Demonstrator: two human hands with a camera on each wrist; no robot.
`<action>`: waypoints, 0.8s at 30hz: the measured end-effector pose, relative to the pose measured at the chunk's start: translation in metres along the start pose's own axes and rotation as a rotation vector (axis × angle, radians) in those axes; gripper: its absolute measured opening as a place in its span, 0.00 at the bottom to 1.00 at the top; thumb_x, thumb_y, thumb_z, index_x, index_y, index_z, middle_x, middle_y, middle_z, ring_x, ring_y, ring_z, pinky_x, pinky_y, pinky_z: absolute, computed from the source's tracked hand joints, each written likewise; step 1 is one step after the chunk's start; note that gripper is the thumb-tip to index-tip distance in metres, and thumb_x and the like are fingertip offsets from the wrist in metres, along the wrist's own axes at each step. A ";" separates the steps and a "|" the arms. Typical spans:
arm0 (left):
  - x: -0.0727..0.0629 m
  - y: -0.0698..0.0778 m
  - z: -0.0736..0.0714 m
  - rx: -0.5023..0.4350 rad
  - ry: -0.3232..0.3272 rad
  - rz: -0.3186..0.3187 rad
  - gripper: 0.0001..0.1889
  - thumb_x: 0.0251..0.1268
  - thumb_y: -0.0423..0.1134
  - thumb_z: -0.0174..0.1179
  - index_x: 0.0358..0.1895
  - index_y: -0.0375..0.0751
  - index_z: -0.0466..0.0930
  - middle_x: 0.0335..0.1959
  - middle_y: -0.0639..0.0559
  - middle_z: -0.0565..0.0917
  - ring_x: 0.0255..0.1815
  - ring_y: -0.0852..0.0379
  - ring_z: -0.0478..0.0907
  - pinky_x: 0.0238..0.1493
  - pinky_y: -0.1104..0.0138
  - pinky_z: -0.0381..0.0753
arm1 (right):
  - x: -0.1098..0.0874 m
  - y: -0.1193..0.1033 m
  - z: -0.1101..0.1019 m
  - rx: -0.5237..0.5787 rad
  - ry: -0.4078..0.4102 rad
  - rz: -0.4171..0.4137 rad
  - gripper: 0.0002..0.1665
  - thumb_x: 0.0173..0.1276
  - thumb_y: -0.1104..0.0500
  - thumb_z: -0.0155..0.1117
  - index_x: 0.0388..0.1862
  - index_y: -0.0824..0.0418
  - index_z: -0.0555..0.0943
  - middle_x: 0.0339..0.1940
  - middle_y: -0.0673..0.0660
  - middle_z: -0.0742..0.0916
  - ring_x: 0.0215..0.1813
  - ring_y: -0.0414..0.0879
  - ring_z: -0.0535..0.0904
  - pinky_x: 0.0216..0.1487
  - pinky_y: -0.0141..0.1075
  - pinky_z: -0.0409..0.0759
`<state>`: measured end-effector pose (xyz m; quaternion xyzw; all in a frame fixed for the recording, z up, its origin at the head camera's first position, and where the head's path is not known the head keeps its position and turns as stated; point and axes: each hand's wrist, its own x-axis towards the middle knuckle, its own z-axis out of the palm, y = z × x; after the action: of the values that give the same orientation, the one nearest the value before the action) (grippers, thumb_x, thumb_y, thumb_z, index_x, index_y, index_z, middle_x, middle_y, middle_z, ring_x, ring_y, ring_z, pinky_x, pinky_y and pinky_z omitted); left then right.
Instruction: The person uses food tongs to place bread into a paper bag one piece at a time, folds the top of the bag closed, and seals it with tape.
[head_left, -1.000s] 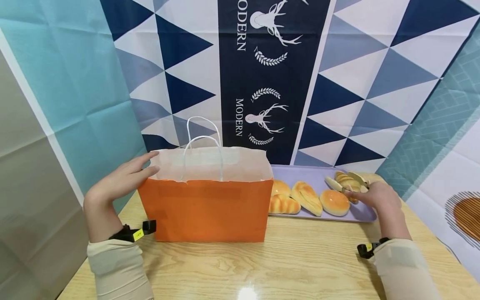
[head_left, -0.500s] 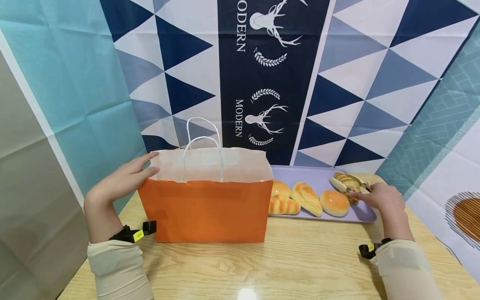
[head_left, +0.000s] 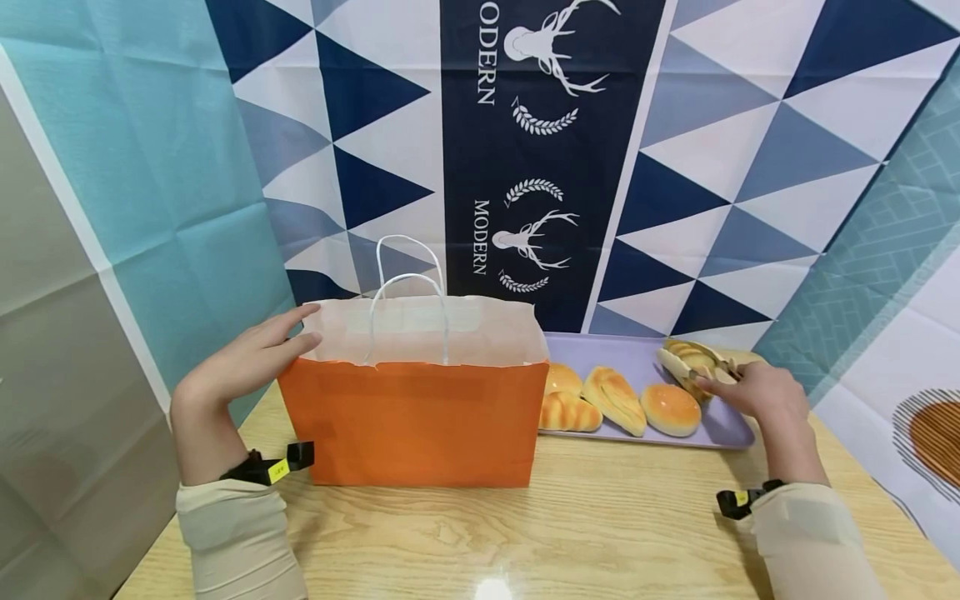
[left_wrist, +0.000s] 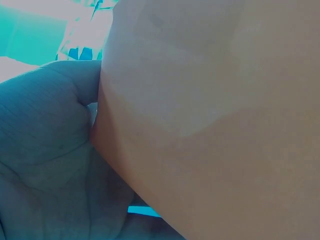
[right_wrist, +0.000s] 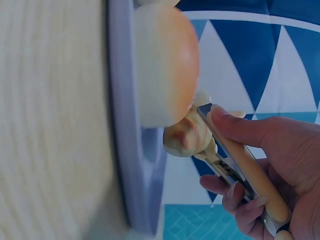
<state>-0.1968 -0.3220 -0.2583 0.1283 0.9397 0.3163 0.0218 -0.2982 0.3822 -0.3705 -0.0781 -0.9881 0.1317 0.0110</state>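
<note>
My left hand (head_left: 240, 358) touches the left rim of an upright orange paper bag (head_left: 420, 425), its fingers extended along the top edge. The bag's white inside and two white cord handles show. In the left wrist view the bag's side wall (left_wrist: 210, 140) covers part of that hand. My right hand (head_left: 772, 396) grips tongs (right_wrist: 250, 175) with tan handles, thumb on one arm and fingers round the other. Between the tongs' tips is a ridged bread roll (right_wrist: 182, 136), held over the right end of a lilac tray (head_left: 600, 346).
On the tray lie a round bun (head_left: 671, 408), a long split bread (head_left: 613, 398), a ridged roll (head_left: 572, 412) and another bun (head_left: 562, 377), partly behind the bag. The wooden table (head_left: 600, 525) stands before a patterned cloth backdrop (head_left: 750, 150).
The tongs have closed in on the ridged roll, which is now slightly raised and tilted. My right hand moved slightly right, then held nearly still. My left hand stays at the bag.
</note>
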 end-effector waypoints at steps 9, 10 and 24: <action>0.000 0.000 0.000 0.015 0.004 0.009 0.38 0.88 0.55 0.45 0.86 0.37 0.48 0.84 0.27 0.51 0.81 0.23 0.50 0.73 0.25 0.54 | -0.008 -0.028 -0.016 -0.017 0.061 -0.074 0.67 0.65 0.17 0.59 0.74 0.76 0.69 0.48 0.82 0.81 0.37 0.68 0.79 0.25 0.47 0.76; 0.000 0.000 0.000 0.014 0.004 0.009 0.38 0.87 0.55 0.45 0.86 0.37 0.48 0.84 0.27 0.51 0.81 0.23 0.50 0.73 0.25 0.54 | -0.009 -0.032 -0.018 -0.012 0.070 -0.084 0.66 0.65 0.17 0.59 0.73 0.76 0.70 0.45 0.80 0.82 0.36 0.67 0.79 0.25 0.47 0.75; 0.000 0.000 0.001 0.007 0.002 0.011 0.38 0.87 0.56 0.45 0.87 0.38 0.47 0.84 0.27 0.50 0.82 0.23 0.48 0.74 0.26 0.52 | -0.037 -0.092 -0.037 0.073 0.185 -0.186 0.59 0.65 0.21 0.65 0.72 0.71 0.77 0.34 0.65 0.85 0.29 0.56 0.76 0.23 0.42 0.68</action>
<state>-0.1968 -0.3218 -0.2587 0.1330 0.9401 0.3133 0.0186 -0.2735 0.2986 -0.3110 0.0023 -0.9804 0.1584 0.1170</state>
